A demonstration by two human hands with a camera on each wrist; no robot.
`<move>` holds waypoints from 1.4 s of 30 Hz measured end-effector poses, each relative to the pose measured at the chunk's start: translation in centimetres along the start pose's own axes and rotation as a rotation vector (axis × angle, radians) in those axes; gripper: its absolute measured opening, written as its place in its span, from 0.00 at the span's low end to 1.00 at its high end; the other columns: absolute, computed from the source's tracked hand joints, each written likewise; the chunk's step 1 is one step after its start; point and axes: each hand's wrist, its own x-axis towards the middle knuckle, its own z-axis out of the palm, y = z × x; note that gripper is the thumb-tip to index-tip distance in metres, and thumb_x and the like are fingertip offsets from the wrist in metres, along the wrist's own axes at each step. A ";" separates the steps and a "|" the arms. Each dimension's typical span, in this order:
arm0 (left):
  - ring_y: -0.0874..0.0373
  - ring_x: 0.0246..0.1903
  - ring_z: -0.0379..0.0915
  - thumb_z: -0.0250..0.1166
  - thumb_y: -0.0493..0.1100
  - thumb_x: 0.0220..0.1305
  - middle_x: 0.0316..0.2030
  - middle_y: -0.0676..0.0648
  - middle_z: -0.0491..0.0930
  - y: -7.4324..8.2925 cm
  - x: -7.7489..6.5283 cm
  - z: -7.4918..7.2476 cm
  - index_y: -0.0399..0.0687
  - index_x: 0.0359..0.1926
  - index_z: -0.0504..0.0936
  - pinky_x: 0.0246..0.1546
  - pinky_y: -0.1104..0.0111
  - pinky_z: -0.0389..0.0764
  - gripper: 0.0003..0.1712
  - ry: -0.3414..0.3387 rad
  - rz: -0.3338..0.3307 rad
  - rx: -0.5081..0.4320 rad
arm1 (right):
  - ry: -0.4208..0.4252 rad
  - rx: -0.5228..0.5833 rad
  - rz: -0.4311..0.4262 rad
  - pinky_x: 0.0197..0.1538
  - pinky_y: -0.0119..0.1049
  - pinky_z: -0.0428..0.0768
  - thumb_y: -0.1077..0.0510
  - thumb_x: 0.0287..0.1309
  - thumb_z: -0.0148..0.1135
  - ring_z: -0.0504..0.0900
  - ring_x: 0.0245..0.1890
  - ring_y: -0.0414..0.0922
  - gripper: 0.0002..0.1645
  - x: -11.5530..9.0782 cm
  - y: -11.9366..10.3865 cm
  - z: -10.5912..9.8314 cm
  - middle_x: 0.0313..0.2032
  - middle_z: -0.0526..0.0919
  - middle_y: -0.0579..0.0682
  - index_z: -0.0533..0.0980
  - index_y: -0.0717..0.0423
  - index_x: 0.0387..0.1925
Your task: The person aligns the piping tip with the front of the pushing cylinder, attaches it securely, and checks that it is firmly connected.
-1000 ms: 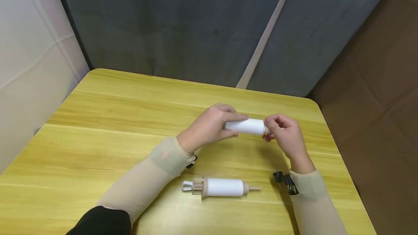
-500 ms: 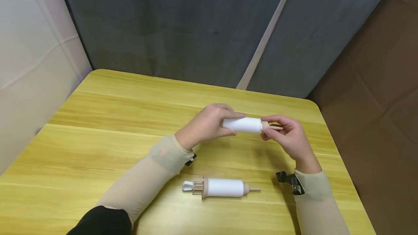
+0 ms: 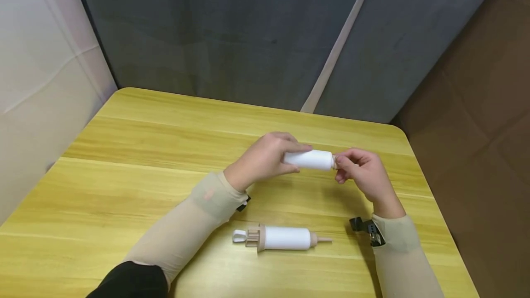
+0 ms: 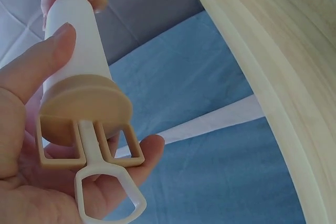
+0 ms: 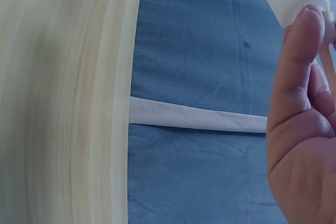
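Above the table, my left hand (image 3: 267,160) grips the white barrel of a syringe (image 3: 314,159), held nearly level. In the left wrist view the tan flange (image 4: 86,100) with its two square finger loops and the white pull ring (image 4: 110,192) show at the near end, beside the palm. At the other end, my right hand (image 3: 366,171) pinches the tan nozzle (image 5: 328,59) between thumb and fingers. Most of that nozzle is hidden by the fingers in the head view. A second syringe (image 3: 287,238) of the same look lies on the table, its nozzle pointing right.
The wood-patterned table (image 3: 145,187) carries the second syringe near its front, between the two forearms. A grey curtain (image 3: 227,36) with a pale strip (image 3: 339,40) hangs behind. Brown cloth (image 3: 476,118) stands at the right and white cloth (image 3: 41,59) at the left.
My right fingers spread around the nozzle base half a second ago, exposing the tip, and have closed over it again. The left hand stays on the barrel, nearly still.
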 end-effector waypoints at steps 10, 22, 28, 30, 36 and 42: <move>0.53 0.49 0.84 0.85 0.40 0.57 0.51 0.45 0.88 0.3 0.1 0.4 0.49 0.62 0.89 0.52 0.63 0.83 0.31 -0.016 0.003 0.031 | 0.000 -0.041 0.074 0.25 0.35 0.84 0.60 0.80 0.59 0.82 0.19 0.42 0.19 -0.3 0.3 -0.1 0.27 0.84 0.64 0.82 0.74 0.36; 0.54 0.48 0.84 0.85 0.40 0.56 0.51 0.45 0.88 0.2 0.1 0.7 0.49 0.63 0.88 0.52 0.63 0.83 0.32 -0.013 -0.008 -0.011 | 0.091 0.030 0.041 0.29 0.36 0.87 0.65 0.75 0.63 0.86 0.23 0.43 0.10 -0.5 0.2 0.3 0.33 0.87 0.52 0.84 0.70 0.40; 0.55 0.48 0.84 0.84 0.40 0.57 0.52 0.46 0.89 -0.1 0.4 1.0 0.49 0.63 0.88 0.51 0.66 0.83 0.32 -0.041 -0.043 -0.076 | 0.094 0.093 -0.089 0.31 0.37 0.88 0.74 0.68 0.67 0.89 0.26 0.43 0.07 -0.9 0.1 0.0 0.40 0.88 0.53 0.82 0.77 0.44; 0.55 0.49 0.83 0.85 0.40 0.57 0.52 0.46 0.89 -0.2 0.5 1.0 0.50 0.63 0.88 0.51 0.66 0.82 0.32 -0.042 -0.055 -0.094 | 0.042 0.113 -0.129 0.34 0.38 0.89 0.78 0.65 0.65 0.90 0.30 0.44 0.10 -1.0 0.2 -0.3 0.44 0.88 0.54 0.80 0.79 0.48; 0.56 0.47 0.83 0.85 0.39 0.56 0.51 0.47 0.88 -0.4 0.4 0.4 0.51 0.63 0.88 0.50 0.66 0.82 0.33 -0.029 -0.068 -0.100 | -0.077 0.123 -0.198 0.42 0.40 0.89 0.81 0.64 0.63 0.91 0.37 0.45 0.19 -1.0 0.4 -1.0 0.52 0.86 0.53 0.77 0.81 0.56; 0.55 0.48 0.83 0.85 0.39 0.56 0.51 0.46 0.88 -0.2 0.2 0.1 0.51 0.64 0.88 0.51 0.65 0.83 0.33 -0.025 -0.056 -0.075 | -0.047 0.102 -0.177 0.41 0.40 0.89 0.78 0.67 0.64 0.91 0.36 0.45 0.18 -1.0 0.5 -0.8 0.51 0.86 0.53 0.78 0.81 0.56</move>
